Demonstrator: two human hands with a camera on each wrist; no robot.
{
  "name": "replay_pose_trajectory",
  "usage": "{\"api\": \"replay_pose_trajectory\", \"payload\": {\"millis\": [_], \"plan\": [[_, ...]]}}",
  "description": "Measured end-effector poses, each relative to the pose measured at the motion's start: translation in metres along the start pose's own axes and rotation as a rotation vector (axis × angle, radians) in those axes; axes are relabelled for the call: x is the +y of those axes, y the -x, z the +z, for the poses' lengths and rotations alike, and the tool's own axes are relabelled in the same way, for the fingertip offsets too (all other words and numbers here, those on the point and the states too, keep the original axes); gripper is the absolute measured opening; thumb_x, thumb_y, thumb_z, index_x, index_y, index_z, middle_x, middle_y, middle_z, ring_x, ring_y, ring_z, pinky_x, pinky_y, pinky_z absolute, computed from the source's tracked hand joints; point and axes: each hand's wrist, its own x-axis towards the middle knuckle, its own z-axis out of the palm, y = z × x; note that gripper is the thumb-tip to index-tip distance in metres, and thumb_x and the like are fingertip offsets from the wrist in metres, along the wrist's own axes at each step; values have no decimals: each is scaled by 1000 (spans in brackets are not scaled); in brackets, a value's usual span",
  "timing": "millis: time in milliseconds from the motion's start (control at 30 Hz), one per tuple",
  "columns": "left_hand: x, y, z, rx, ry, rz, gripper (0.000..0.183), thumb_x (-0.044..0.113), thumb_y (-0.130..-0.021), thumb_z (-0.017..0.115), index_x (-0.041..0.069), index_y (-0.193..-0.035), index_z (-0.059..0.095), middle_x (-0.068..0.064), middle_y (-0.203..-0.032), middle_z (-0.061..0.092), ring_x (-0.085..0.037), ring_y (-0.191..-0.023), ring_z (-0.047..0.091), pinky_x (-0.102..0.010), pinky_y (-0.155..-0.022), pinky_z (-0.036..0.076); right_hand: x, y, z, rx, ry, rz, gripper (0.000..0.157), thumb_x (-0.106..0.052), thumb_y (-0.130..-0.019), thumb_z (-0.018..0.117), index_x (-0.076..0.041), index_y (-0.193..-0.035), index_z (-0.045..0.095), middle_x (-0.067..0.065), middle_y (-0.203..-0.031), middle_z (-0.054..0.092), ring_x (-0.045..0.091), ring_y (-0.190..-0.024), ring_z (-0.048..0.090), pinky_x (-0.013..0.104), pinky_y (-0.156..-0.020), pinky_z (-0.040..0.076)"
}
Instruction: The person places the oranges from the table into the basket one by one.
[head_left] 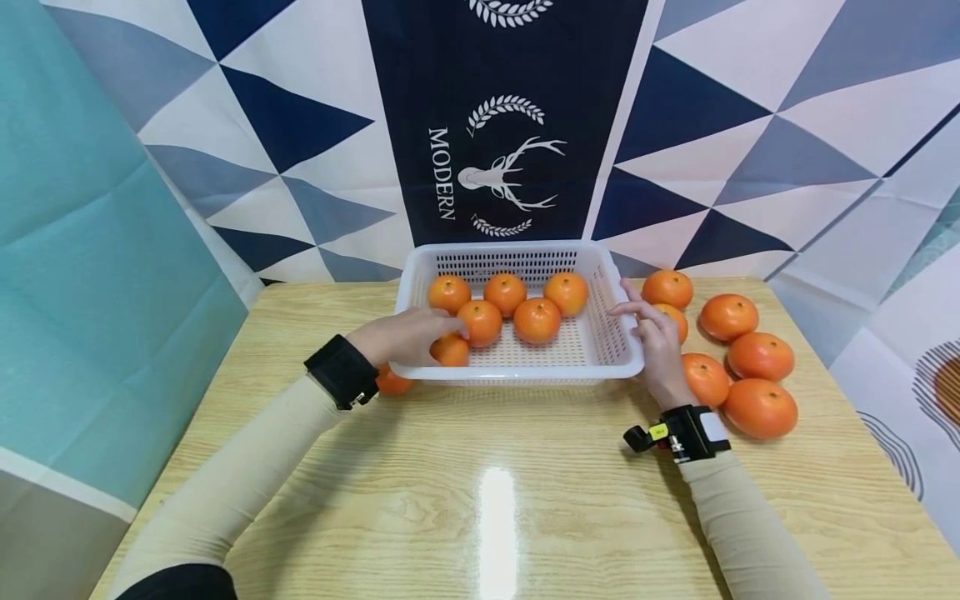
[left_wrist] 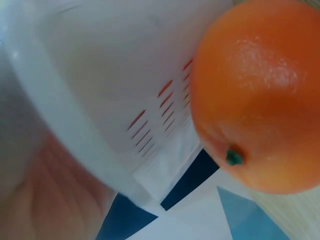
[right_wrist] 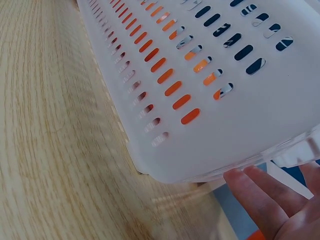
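Observation:
A white slotted plastic basket [head_left: 517, 372] stands at the back of the table with several oranges in it. My left hand [head_left: 408, 333] reaches over its left rim, fingers curled over an orange [head_left: 452, 351] in the front left corner. Part of that orange is hidden under the hand. Outside the basket, below my left wrist, sits another orange [left_wrist: 260, 95], large in the left wrist view. My right hand [head_left: 657, 346] is at the basket's right end, its fingers [right_wrist: 257, 200] loosely extended, fingertips right at the rim.
Several oranges [head_left: 761, 408] lie on the table [head_left: 570, 492] to the right, some close beside my right hand. A patterned cloth [head_left: 315, 125] hangs right behind the basket, and a teal cloth [head_left: 97, 250] borders the left side.

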Motion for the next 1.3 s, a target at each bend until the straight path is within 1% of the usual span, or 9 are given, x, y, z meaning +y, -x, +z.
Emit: {"api": "replay_pose_trajectory", "payload": {"millis": [167, 400, 500, 667, 800, 933, 1000, 1200, 1300], "plan": [[-4, 6, -9, 58, 36, -13, 49, 17, -99, 84, 11, -146, 71, -12, -142, 75, -29, -112, 65, -44, -106, 57, 0, -1, 1, 9, -5, 0, 45, 0, -99, 32, 14, -121, 69, 5, -185, 38, 31, -177, 28, 58, -138, 31], [-13, 22, -23, 122, 104, -47, 45, 23, -100, 82, 10, -142, 74, -17, -152, 71, -37, -135, 66, -56, -122, 55, 0, -2, 2, 13, -22, -1, 44, 0, -98, 33, 13, -118, 69, 7, -185, 37, 30, -177, 27, 60, -141, 27], [-15, 32, -28, 154, 95, -76, 44, 24, -100, 81, 12, -142, 74, -19, -154, 69, -40, -136, 65, -60, -121, 55, -1, -2, 2, 13, -22, -2, 44, 0, -98, 33, 13, -118, 69, 7, -185, 37, 30, -177, 27, 60, -141, 26], [-19, 44, -32, 211, 69, -72, 46, 24, -99, 80, 9, -143, 73, -24, -155, 68, -45, -141, 65, -64, -121, 55, 0, -2, 1, 15, -18, -11, 44, 0, -98, 33, 13, -118, 70, 8, -185, 38, 29, -177, 26, 58, -143, 25], [-23, 50, -29, 250, 55, -45, 42, 25, -100, 80, 7, -138, 75, -24, -151, 70, -45, -138, 65, -64, -121, 55, 1, -1, 0, 14, -17, -14, 43, 1, -98, 34, 12, -117, 71, 8, -185, 38, 28, -177, 26, 40, -142, 29], [-26, 56, -25, 284, 57, -31, 40, 25, -101, 78, 6, -137, 75, -23, -150, 70, -45, -140, 63, -64, -124, 52, 1, 0, 0, 13, -13, -13, 43, 2, -97, 34, 13, -117, 70, 9, -184, 39, 29, -177, 27, 18, -131, 38], [-28, 59, -24, 301, 61, -35, 42, 25, -100, 78, 6, -138, 74, -23, -152, 69, -45, -142, 62, -64, -125, 51, 1, 0, 0, 13, -6, -13, 44, 1, -97, 33, 13, -118, 70, 9, -185, 39, 29, -177, 28, 21, -133, 38], [-36, 72, -20, 331, 73, -64, 46, 27, -102, 78, 7, -142, 71, -22, -156, 67, -45, -143, 63, -65, -122, 53, 1, 0, 0, 19, -11, -8, 44, 0, -99, 33, 13, -118, 70, 7, -185, 38, 29, -177, 27, 54, -142, 27], [-40, 80, -16, 336, 98, -86, 48, 29, -103, 78, 7, -145, 69, -21, -159, 66, -44, -144, 63, -66, -122, 53, 1, 0, 0, 17, -15, -9, 44, 0, -98, 33, 10, -116, 72, 7, -185, 38, 29, -177, 27, 47, -142, 29]]}}
